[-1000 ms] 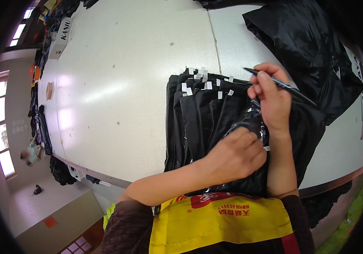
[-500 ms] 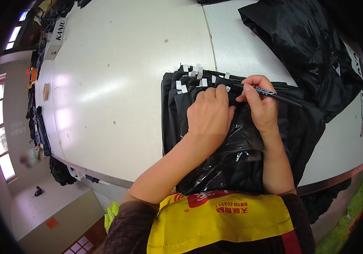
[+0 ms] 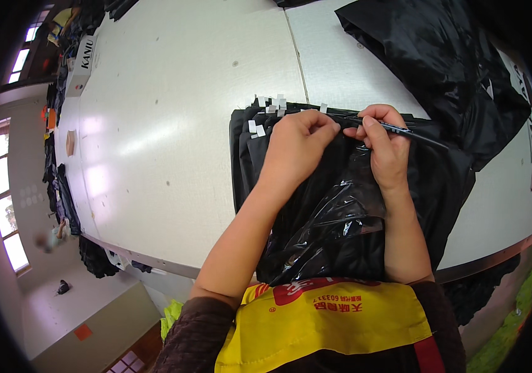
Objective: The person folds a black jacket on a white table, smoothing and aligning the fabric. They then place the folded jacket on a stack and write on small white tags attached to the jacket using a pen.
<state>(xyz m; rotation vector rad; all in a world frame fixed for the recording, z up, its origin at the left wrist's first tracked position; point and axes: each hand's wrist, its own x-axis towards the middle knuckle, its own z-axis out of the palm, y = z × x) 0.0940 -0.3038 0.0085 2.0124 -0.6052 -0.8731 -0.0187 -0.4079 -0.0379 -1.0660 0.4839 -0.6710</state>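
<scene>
A stack of folded black garments (image 3: 315, 165) lies at the table's near edge, with small white tags (image 3: 280, 101) standing up along its far edge. My left hand (image 3: 297, 146) rests over the stack's upper left part, thumb and forefinger pinched at the top edge of the uppermost black garment. Between the fingers of my right hand (image 3: 390, 149), just to the right, is a slim black pen (image 3: 424, 138), slanting down to the right. The right fingertips also touch the cloth close to the left ones. Clear plastic film (image 3: 350, 202) shines across the garments nearer me.
The white table (image 3: 172, 124) stretches away to the left and far side. Another heap of shiny black cloth (image 3: 433, 68) lies at the far right. A white box (image 3: 82, 65) and a small brown block (image 3: 71, 143) sit along the left edge.
My left hand has drawn its fingers up from lying on the garments into a pinch near the top edge. The right hand stays in about the same place with the pen.
</scene>
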